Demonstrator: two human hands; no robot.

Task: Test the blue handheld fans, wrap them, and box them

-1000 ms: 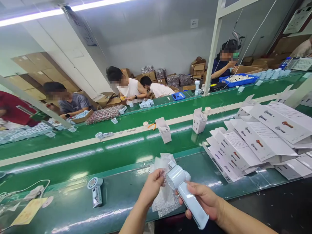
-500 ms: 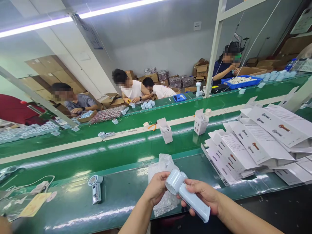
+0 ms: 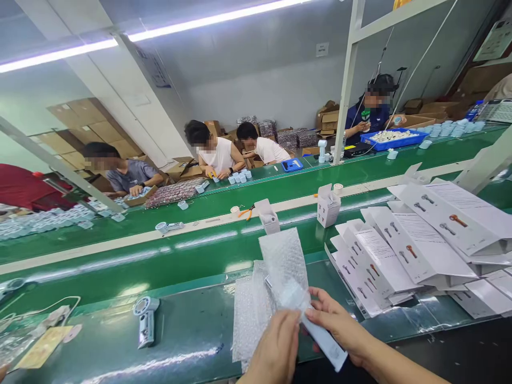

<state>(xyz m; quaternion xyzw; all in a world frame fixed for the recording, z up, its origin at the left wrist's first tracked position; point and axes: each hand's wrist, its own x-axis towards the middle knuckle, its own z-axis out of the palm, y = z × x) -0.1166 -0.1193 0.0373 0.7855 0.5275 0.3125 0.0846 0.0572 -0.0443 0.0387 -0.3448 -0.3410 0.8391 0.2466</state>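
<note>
Nearest, the left hand [image 3: 280,341] pinches the mouth of a bubble-wrap bag [image 3: 285,266] over the head of a pale blue fan [image 3: 324,341], whose handle the right hand [image 3: 340,328] grips above the green surface [image 3: 192,325]. Further out lie a second fan [image 3: 144,320] at left, flat white boxes [image 3: 404,250] at right, and 2 opened boxes [image 3: 328,205] on the belt.

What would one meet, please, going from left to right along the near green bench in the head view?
Yellow card → handheld fan lying loose → stack of bubble-wrap bags → left hand → right hand, gripping a pale blue fan handle → fanned pile of flat white cartons.
</note>
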